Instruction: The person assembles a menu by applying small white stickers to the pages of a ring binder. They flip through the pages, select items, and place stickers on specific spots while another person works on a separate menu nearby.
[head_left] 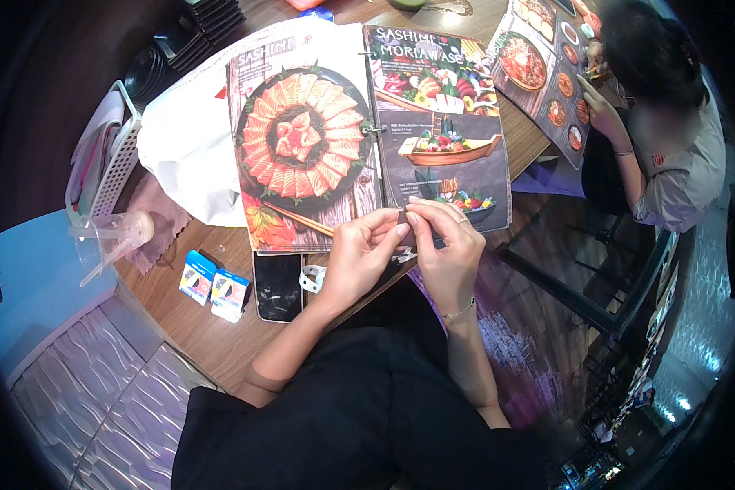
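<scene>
An open ring-bound menu [437, 122] lies on the wooden table, its pages printed with pictures of sashimi dishes. Over its lower edge, near the spine, my left hand [361, 255] and my right hand [449, 245] meet with fingertips pinched close together. Something small and dark may be between them, too small to name. A ring and a thin bracelet are on my right hand and wrist. Partly under the menu's lower edge lies a dark phone [278, 286], with a whitish band-like loop [311, 278] between it and my left wrist.
Two small blue-and-white boxes [212, 286] and a plastic cup with a straw [114, 241] stand at left, near a white basket [110, 159]. White cloth or paper [188, 155] lies behind. Black dishes [196, 37] are stacked far left. At right, another person touches a second menu [539, 82].
</scene>
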{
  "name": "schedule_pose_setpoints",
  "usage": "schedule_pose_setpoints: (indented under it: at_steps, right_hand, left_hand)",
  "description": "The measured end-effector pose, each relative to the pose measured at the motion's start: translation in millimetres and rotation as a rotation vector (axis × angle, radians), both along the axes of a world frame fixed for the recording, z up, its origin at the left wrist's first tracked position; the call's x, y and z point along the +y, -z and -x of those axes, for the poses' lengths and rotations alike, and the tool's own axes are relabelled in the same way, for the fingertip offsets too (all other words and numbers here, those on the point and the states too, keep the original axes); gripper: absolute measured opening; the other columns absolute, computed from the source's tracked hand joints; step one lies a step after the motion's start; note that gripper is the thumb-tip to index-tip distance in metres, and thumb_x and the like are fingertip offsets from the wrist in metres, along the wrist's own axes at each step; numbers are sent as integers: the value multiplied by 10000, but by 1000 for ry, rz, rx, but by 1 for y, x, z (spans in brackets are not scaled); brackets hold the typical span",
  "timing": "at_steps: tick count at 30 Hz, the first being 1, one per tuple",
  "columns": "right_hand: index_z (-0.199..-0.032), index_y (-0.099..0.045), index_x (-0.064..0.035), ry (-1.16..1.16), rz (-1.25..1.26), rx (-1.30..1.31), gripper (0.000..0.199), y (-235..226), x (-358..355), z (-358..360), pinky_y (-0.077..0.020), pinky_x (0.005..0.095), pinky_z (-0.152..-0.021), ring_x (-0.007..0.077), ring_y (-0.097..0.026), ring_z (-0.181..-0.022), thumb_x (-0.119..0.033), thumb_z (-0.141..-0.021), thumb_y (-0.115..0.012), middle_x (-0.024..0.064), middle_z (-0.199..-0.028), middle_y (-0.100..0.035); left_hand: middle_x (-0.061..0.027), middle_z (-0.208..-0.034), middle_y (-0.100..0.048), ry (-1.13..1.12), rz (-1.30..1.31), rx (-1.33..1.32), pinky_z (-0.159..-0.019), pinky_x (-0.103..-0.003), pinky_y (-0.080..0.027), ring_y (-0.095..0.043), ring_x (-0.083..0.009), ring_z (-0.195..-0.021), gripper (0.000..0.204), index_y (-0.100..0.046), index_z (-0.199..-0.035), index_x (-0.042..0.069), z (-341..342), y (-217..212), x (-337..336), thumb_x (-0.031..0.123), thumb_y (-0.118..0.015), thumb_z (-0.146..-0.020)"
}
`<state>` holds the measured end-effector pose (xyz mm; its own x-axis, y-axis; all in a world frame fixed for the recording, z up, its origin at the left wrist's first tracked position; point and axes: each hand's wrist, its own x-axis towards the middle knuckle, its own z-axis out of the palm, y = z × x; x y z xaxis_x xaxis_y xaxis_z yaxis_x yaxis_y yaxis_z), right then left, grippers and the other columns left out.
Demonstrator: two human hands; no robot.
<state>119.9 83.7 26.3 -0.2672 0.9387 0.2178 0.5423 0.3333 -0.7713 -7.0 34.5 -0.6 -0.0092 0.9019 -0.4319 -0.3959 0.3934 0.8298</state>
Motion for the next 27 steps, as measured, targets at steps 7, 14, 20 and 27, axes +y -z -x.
schedule_pose_setpoints:
  at_steps: [7, 14, 20, 27]
  right_hand:
    - [-906, -668, -6, 55, 28, 1, 124, -12, -5, -5, -514, 361, -771, 278, -646, -846, 15, -786, -691, 107, -912, -678]
    - [-904, -651, -8, 55, 412, 159, 57, -24, -53, -22, -424, 222, -502, 82, -590, -639, -25, -860, -682, 64, -820, -638]
    - [-1108, -554, 27, 289, 848, 894, 261, -17, -50, -17, -487, 246, -609, 120, -610, -730, -37, -881, -666, 99, -950, -634]
    - [-1089, -602, 43, 309, 732, 957, 244, -15, -25, 9, -498, 244, -786, 93, -619, -906, -40, -875, -687, 74, -1010, -665]
  left_hand:
    - [-75, -1006, -675, -71, -34, -23, -780, -213, -521, -628, -72, -893, 343, -526, -1216, -86, -1, 0, -1, 53, -633, -921]
    - [-50, -921, -668, -26, 71, -149, -712, -202, -511, -617, -56, -819, 334, -506, -1209, -53, 12, 0, 3, 54, -637, -920]
    - [-58, -936, -671, -40, 81, -403, -734, -191, -504, -619, -58, -830, 200, -544, -1088, 22, 18, -9, 4, 62, -644, -919]
    - [-45, -903, -631, 6, -84, 175, -713, -213, -485, -608, -85, -806, 234, -587, -1081, 4, 19, -27, 9, 43, -686, -873]
